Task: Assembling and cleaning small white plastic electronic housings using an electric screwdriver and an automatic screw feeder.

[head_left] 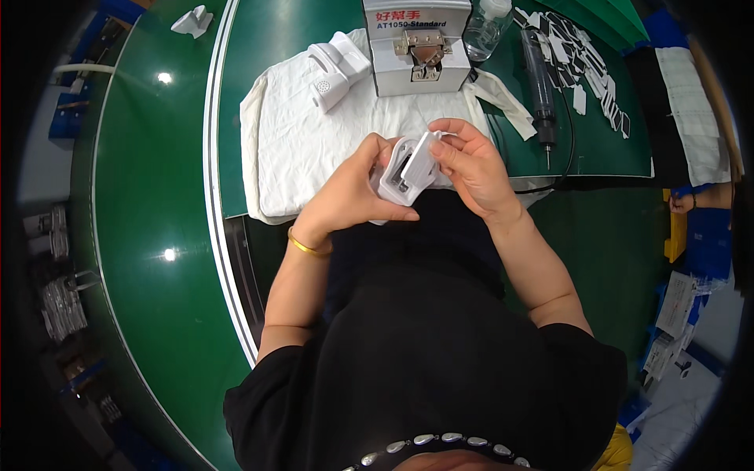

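Note:
My left hand (pixel 345 192) is wrapped round a white plastic housing (pixel 389 190), held above the near edge of the white cloth. The housing has an open cavity with dark parts inside. Between thumb and fingers, my right hand (pixel 477 171) pinches a flat white cover (pixel 420 160), tilted against the housing's right side. Whether the cover is seated or only touching, I cannot tell. Beyond my hands, another white plastic device (pixel 336 72) with a round patch of small holes lies on the cloth.
A grey screw feeder (pixel 420 55) stands behind the white cloth (pixel 283 149). To its right are a clear bottle (pixel 487 33), an electric screwdriver (pixel 539 94) and a pile of small white-and-black pieces (pixel 581 59). A white part (pixel 192 22) lies on the green surface (pixel 157 125) at left. Another person's hand (pixel 682 203) shows far right.

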`<state>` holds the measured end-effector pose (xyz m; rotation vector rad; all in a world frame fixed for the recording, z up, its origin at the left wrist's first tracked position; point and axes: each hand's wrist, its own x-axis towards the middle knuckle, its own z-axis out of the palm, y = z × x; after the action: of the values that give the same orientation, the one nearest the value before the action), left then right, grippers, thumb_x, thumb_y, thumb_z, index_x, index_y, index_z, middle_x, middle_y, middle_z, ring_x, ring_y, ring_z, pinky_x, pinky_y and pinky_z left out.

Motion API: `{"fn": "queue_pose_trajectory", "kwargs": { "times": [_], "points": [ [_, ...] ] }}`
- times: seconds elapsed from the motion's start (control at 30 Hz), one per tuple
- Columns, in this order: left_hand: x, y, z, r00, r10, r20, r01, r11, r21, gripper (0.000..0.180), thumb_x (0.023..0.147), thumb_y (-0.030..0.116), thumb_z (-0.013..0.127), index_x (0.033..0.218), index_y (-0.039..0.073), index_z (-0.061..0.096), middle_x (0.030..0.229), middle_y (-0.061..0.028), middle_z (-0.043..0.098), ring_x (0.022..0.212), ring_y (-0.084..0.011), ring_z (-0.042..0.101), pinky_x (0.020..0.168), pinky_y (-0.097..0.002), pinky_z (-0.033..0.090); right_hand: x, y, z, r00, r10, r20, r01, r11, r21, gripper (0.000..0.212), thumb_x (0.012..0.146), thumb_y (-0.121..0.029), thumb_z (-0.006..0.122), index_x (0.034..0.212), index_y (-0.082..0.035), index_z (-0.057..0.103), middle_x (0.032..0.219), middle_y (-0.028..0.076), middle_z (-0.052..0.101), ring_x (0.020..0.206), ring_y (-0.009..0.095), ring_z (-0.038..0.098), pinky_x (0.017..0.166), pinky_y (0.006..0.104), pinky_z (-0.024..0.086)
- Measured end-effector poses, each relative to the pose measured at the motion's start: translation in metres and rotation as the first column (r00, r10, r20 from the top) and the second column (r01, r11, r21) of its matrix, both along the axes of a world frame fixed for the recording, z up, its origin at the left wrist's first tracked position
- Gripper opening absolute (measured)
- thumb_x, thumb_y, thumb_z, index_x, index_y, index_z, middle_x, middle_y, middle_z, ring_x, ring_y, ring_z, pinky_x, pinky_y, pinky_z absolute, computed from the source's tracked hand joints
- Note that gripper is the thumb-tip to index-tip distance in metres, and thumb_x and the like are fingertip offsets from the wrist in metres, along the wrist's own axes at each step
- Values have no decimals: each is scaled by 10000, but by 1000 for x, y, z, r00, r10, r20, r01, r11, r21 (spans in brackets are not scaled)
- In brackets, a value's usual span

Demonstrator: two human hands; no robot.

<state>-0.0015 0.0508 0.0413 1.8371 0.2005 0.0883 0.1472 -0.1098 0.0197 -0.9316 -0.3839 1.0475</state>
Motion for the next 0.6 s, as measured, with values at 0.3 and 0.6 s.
{"fn": "queue_pose_trajectory", "kwargs": {
  "times": [0.3,0.6],
  "points": [
    [1,-34,1,930,249,270,-265,964,26,996,523,152,963,1358,51,430,1365,-143,512,1211,-305,547,1022,-391,450,-24,-8,52,916,-95,389,131,989,-65,295,893,-33,705,1179,2,641,907,36,668,848,82,597,787,212,465],
    [6,-38,3,888,196,417,-311,923,228,1006,524,141,954,1382,77,431,1425,-157,438,1297,-335,475,1045,-407,440,-13,-13,63,435,-57,899,189,982,-30,287,804,-37,763,1086,-85,741,1006,31,576,890,134,524,763,249,434]
  ]
}}
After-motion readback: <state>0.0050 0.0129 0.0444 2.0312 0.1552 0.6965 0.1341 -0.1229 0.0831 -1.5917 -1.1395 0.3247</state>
